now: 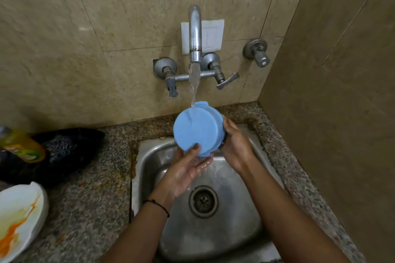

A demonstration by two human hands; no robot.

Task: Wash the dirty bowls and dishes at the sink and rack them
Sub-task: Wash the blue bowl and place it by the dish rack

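A round light-blue bowl (197,129) is held bottom-up and tilted toward me over the steel sink (149,156). Water runs from the tap (195,34) onto its far rim. My left hand (186,168) grips the bowl from below, thumb pressed on its base. My right hand (234,143) clasps its right side. A white plate (20,218) smeared with orange sauce lies on the counter at the lower left.
A yellow dish-soap bottle (20,145) lies on a black bag or cloth (70,145) at the left. The speckled granite counter (89,209) surrounds the sink. Tiled walls close in behind and at the right. The drain (203,200) sits mid-basin.
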